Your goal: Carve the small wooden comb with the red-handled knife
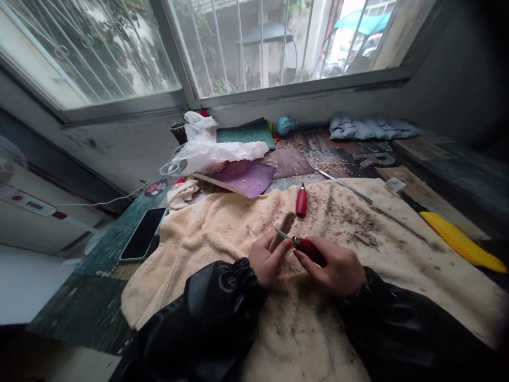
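My left hand (265, 259) is closed round a small pale piece of wood (283, 227) that sticks up from its fingers. My right hand (336, 265) grips a red-handled carving knife (306, 246), and its short blade lies across the wood. Both hands work over a cream towel (222, 233) strewn with wood shavings. A second red-handled knife (301, 201) lies on the towel just beyond the hands. Black glossy sleeves cover both forearms.
A black phone (143, 232) lies left of the towel. A yellow tool (461, 241) rests at the right. Purple and green sheets (248, 175), a white plastic bag (214, 151) and a long metal blade (345, 187) sit further back, under the barred window.
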The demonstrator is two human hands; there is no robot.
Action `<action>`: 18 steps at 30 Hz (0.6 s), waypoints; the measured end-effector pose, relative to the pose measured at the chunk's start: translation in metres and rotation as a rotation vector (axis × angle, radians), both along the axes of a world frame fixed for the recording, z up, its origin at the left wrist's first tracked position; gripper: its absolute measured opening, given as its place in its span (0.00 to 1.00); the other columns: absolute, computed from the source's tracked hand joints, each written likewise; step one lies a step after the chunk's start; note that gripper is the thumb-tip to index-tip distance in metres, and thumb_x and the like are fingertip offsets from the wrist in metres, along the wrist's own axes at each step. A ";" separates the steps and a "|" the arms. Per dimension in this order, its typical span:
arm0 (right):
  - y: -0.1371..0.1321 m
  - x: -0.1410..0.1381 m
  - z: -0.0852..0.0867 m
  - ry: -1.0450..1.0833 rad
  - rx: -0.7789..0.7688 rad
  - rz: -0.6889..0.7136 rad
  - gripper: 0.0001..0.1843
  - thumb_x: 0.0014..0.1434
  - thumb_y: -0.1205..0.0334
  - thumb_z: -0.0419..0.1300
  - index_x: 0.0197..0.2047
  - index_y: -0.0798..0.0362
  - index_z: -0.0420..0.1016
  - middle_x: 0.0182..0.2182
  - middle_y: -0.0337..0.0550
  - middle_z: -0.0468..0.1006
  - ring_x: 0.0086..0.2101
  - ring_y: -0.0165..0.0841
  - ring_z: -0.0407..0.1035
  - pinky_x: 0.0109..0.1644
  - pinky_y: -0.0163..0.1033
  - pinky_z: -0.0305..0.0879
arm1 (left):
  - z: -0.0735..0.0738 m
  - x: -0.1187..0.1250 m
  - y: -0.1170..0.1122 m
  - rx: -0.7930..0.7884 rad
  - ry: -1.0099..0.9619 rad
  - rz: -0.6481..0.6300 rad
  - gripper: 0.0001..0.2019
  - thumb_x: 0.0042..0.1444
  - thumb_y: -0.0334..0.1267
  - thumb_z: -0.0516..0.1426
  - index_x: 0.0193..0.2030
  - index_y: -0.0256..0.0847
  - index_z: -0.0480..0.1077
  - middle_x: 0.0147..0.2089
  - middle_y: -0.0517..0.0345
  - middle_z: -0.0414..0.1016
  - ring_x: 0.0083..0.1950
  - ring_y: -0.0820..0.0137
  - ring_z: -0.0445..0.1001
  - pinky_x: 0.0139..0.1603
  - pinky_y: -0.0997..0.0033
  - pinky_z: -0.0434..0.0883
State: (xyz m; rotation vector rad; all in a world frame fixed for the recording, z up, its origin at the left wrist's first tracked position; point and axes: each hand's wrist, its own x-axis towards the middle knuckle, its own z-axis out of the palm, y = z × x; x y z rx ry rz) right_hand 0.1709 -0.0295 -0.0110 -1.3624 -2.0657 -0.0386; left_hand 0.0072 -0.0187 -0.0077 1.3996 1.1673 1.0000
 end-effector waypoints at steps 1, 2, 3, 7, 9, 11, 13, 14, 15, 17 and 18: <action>0.000 0.000 0.000 -0.003 0.014 -0.004 0.16 0.56 0.50 0.52 0.31 0.54 0.72 0.22 0.41 0.74 0.21 0.29 0.67 0.24 0.32 0.57 | 0.002 0.000 0.000 0.017 0.019 0.010 0.16 0.52 0.51 0.52 0.29 0.38 0.66 0.19 0.65 0.59 0.20 0.77 0.57 0.21 0.76 0.56; 0.000 -0.001 0.001 -0.007 0.028 -0.001 0.16 0.56 0.50 0.52 0.31 0.54 0.72 0.22 0.41 0.74 0.21 0.29 0.68 0.24 0.32 0.57 | 0.004 0.000 0.000 0.035 0.035 0.022 0.16 0.52 0.51 0.53 0.29 0.37 0.67 0.20 0.64 0.60 0.21 0.77 0.58 0.22 0.76 0.57; 0.000 -0.001 0.002 -0.008 0.039 0.003 0.16 0.57 0.50 0.52 0.31 0.54 0.72 0.22 0.41 0.74 0.21 0.29 0.68 0.24 0.32 0.57 | 0.006 0.000 0.000 0.050 0.048 0.032 0.16 0.52 0.51 0.53 0.29 0.37 0.68 0.21 0.64 0.60 0.21 0.77 0.59 0.23 0.76 0.57; -0.001 -0.003 0.004 0.005 0.068 -0.020 0.16 0.57 0.50 0.52 0.30 0.53 0.71 0.22 0.41 0.75 0.21 0.28 0.67 0.24 0.31 0.57 | 0.008 -0.001 0.000 0.062 0.064 0.039 0.17 0.52 0.51 0.54 0.27 0.37 0.68 0.20 0.64 0.59 0.22 0.77 0.59 0.24 0.76 0.57; -0.002 -0.003 0.005 0.025 0.051 -0.032 0.16 0.57 0.50 0.52 0.30 0.53 0.71 0.22 0.41 0.74 0.21 0.28 0.67 0.25 0.31 0.58 | 0.006 -0.002 0.000 0.040 0.045 0.014 0.17 0.52 0.51 0.53 0.28 0.37 0.67 0.19 0.64 0.59 0.21 0.77 0.59 0.23 0.76 0.57; -0.001 -0.002 0.004 0.041 0.014 -0.008 0.15 0.56 0.51 0.52 0.31 0.53 0.72 0.22 0.40 0.74 0.21 0.28 0.67 0.25 0.31 0.58 | 0.002 -0.002 -0.001 -0.008 -0.021 -0.050 0.16 0.53 0.51 0.52 0.32 0.37 0.65 0.19 0.65 0.60 0.19 0.77 0.60 0.22 0.76 0.58; 0.000 0.001 0.003 0.036 -0.028 0.041 0.15 0.56 0.51 0.52 0.31 0.53 0.71 0.22 0.40 0.74 0.21 0.28 0.67 0.25 0.31 0.58 | 0.001 -0.002 -0.002 -0.066 -0.138 -0.147 0.16 0.54 0.50 0.52 0.39 0.38 0.63 0.20 0.65 0.62 0.20 0.76 0.63 0.22 0.76 0.62; 0.000 0.003 0.003 0.029 -0.046 0.064 0.14 0.56 0.51 0.52 0.32 0.53 0.71 0.21 0.39 0.74 0.20 0.27 0.67 0.25 0.31 0.58 | 0.002 -0.001 -0.003 -0.090 -0.203 -0.186 0.17 0.53 0.50 0.53 0.42 0.38 0.61 0.22 0.64 0.64 0.21 0.75 0.65 0.23 0.75 0.64; 0.001 0.004 0.003 0.021 -0.059 0.083 0.14 0.56 0.51 0.53 0.32 0.53 0.71 0.21 0.39 0.74 0.20 0.27 0.67 0.24 0.31 0.58 | 0.003 -0.001 -0.004 -0.112 -0.265 -0.211 0.18 0.52 0.49 0.54 0.43 0.38 0.60 0.25 0.62 0.66 0.23 0.74 0.67 0.26 0.74 0.66; 0.001 0.005 0.004 0.012 -0.061 0.095 0.14 0.56 0.51 0.53 0.31 0.53 0.72 0.21 0.39 0.74 0.20 0.27 0.67 0.24 0.31 0.58 | 0.007 0.001 -0.004 -0.157 -0.363 -0.219 0.21 0.49 0.48 0.57 0.46 0.39 0.60 0.32 0.59 0.67 0.27 0.74 0.69 0.31 0.71 0.68; 0.001 0.005 0.005 0.015 -0.053 0.088 0.15 0.56 0.51 0.52 0.31 0.53 0.72 0.21 0.39 0.74 0.20 0.27 0.67 0.24 0.31 0.58 | 0.009 0.001 -0.004 -0.177 -0.397 -0.209 0.22 0.48 0.48 0.58 0.47 0.39 0.60 0.34 0.59 0.67 0.29 0.74 0.69 0.33 0.71 0.69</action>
